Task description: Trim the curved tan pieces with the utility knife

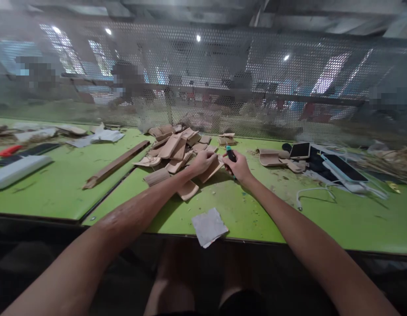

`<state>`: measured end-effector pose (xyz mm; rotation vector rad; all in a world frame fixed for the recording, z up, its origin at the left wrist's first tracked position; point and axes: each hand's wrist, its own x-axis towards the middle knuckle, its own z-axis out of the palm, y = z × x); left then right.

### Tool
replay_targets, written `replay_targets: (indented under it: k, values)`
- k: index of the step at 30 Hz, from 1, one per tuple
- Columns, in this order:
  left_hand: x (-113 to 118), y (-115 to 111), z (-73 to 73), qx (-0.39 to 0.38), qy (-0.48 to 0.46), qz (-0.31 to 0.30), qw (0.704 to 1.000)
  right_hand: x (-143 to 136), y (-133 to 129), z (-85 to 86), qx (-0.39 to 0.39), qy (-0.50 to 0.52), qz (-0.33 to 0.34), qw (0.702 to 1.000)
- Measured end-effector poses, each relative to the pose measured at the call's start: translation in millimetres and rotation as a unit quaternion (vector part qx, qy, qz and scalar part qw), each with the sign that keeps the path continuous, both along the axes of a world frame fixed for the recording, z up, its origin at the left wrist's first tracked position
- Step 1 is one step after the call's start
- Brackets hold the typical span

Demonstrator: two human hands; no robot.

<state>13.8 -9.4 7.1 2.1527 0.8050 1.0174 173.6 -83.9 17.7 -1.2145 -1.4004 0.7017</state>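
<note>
My left hand (203,163) is closed on a curved tan piece (212,172) that looks like dried plant sheath, pressing it at its upper edge. Just right of it, my right hand (239,167) wraps round a black-and-teal handled tool (230,153); its teal end points up and away from me. The tool's working tip is too small to make out. Beyond and left of my left hand lies a heap of similar curved tan pieces (172,145), with a few more under my left forearm. My right fingertips are close to the held piece; whether they touch it I cannot tell.
A crumpled paper square (210,226) overhangs the front edge of the green table (256,219). Phones (344,166), a white cable (317,189) and tan scraps (272,158) lie right. A long brown strip (117,164) lies left. Perforated metal screen (203,96) stands behind.
</note>
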Motion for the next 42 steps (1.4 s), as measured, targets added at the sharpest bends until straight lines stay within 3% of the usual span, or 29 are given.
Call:
replay_targets:
  k: [15, 28, 35, 42]
  values:
    - [-1, -1, -2.2, 0.035, 0.026, 0.057, 0.997, -3, -4, 0.5, 0.004, -0.032, 0.012, 0.999]
    - [-2, 5, -4.5, -0.097, -0.028, 0.005, 0.995, 7, 6, -1.6, 0.005, 0.031, -0.046, 0.998]
    - [-5, 2, -1.3, -0.069, -0.016, -0.025, 0.997, 6, 4, -1.8, 0.016, 0.001, -0.041, 0.999]
    - [-2, 3, -2.8, -0.053, 0.023, -0.009, 0.998, 6, 3, -1.4, 0.023, -0.015, -0.039, 0.999]
